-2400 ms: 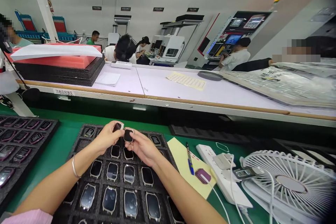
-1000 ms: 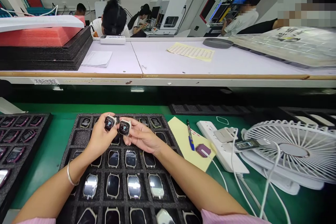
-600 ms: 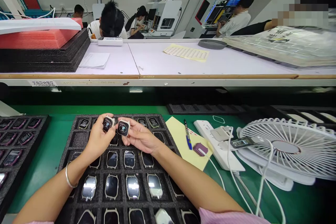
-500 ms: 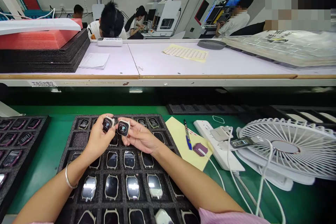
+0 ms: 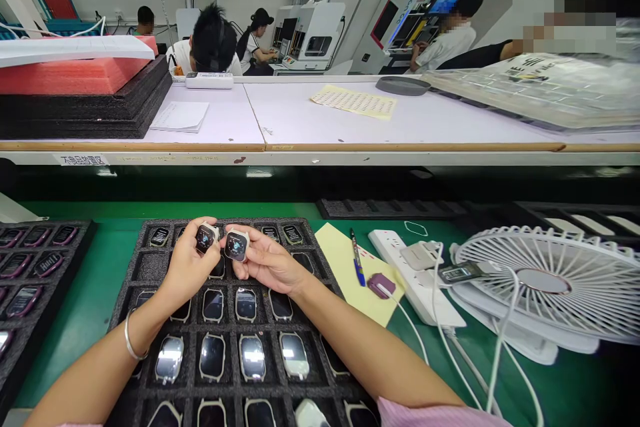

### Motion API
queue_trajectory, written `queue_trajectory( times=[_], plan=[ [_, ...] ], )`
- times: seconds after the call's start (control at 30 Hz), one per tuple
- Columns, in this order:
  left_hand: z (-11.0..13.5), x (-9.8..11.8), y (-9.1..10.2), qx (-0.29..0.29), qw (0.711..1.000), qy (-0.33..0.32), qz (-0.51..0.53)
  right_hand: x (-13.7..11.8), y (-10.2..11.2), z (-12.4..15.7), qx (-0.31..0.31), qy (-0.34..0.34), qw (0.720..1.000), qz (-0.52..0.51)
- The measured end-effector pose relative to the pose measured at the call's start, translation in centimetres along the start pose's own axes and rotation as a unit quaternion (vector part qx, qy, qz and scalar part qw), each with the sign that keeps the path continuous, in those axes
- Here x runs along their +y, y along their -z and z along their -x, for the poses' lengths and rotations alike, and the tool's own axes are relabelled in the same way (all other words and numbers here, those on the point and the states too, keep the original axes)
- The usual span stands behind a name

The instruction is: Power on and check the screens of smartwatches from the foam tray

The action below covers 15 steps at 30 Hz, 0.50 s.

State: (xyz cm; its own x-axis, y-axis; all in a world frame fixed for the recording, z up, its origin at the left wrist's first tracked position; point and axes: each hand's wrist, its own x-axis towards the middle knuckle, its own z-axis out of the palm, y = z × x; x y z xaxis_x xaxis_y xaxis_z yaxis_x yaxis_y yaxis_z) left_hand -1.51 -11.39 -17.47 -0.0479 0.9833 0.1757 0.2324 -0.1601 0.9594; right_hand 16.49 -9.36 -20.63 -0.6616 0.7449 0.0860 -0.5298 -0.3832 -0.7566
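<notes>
My left hand [image 5: 191,259] is closed on a smartwatch without a strap [image 5: 205,238], its dark screen lit with a small blue figure. Just to the right, my right hand [image 5: 270,260] grips a second smartwatch [image 5: 237,245] of the same pale-cased kind, its screen also lit. The two watches are held side by side with faces up. Beneath both hands lies a black foam tray [image 5: 189,328], its compartments holding several watch bodies such as a dark-screened watch [image 5: 213,357]. My hands hide part of the tray's upper rows.
Another foam tray [image 5: 59,287] with purple-cased watches lies at left. To the right are yellow paper [image 5: 333,250], a pen [image 5: 357,259], a purple charging block [image 5: 381,285], a power strip [image 5: 415,280] with cables and a white fan [image 5: 545,280]. A shelf [image 5: 290,140] spans above; people sit beyond.
The right-hand watch has shifted very slightly, its face tilting a little. Both hands otherwise stay in place. In the background, a seated person's head has turned.
</notes>
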Motion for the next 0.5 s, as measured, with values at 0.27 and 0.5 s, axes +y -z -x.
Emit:
queue_trajectory(
  times=[0.27,0.5],
  plan=[
    [0.01,0.23,0.09,0.003,1.000,0.008,-0.009,0.02,-0.13,0.08,0.018,0.000,1.000,0.005],
    [0.00,0.12,0.07,0.008,1.000,0.014,0.000,-0.03,-0.17,0.09,0.007,0.007,1.000,-0.005]
  ],
)
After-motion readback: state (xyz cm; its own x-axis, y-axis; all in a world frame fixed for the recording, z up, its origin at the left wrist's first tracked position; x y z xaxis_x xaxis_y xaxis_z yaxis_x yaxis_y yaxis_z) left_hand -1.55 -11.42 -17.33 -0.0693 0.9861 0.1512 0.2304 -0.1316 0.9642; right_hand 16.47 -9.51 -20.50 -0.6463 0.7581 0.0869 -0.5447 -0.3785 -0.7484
